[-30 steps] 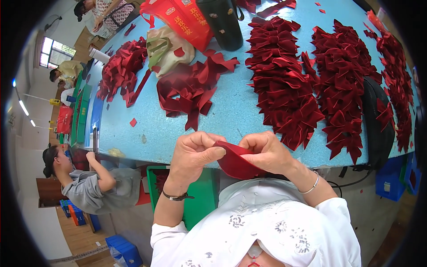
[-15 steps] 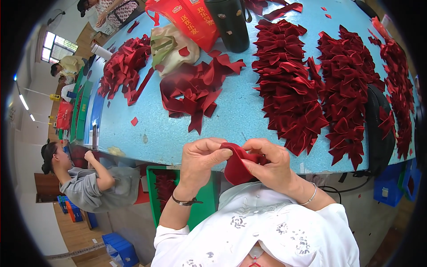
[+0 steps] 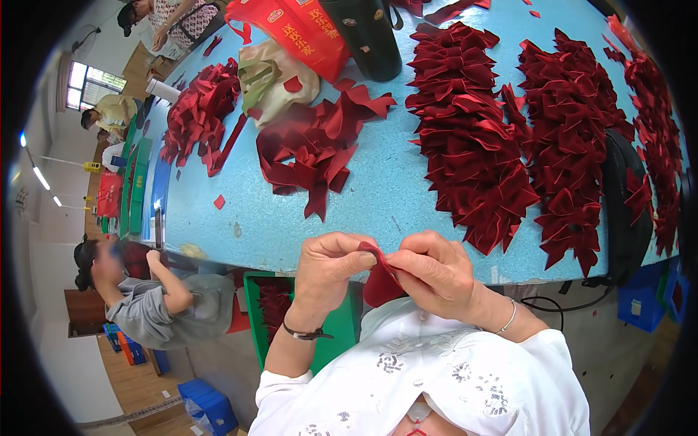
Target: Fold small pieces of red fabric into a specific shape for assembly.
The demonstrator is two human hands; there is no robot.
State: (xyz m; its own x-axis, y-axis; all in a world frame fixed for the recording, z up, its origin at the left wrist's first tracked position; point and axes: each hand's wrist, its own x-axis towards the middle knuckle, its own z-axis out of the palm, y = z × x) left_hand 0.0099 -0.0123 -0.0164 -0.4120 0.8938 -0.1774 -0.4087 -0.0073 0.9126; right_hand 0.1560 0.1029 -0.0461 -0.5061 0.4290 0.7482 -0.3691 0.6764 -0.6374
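A dark red velvet ribbon (image 3: 380,288) hangs between my hands, just off the table's near edge. My left hand (image 3: 329,270) pinches its upper left part between thumb and fingers. My right hand (image 3: 430,270) pinches the ribbon close beside, its fingertips almost meeting the left ones. The far side of the fold is hidden behind my fingers. Beyond my hands lies a loose heap of cut red ribbon strips (image 3: 309,145). To the right, finished red bows (image 3: 469,138) are stacked in a thick row, with a second row of bows (image 3: 571,152) beside it.
Behind the ribbon heap stand a cream cloth bag (image 3: 276,80), a red bag (image 3: 294,36) and a dark bottle (image 3: 367,40). A black bag (image 3: 627,211) sits at the right edge. Below the table is a green crate (image 3: 340,320). A person in grey (image 3: 163,305) sits at left.
My right hand has shifted its grip, drawing its fingertips close to my left hand's. The ribbon's open loop has become a narrower, gathered fold.
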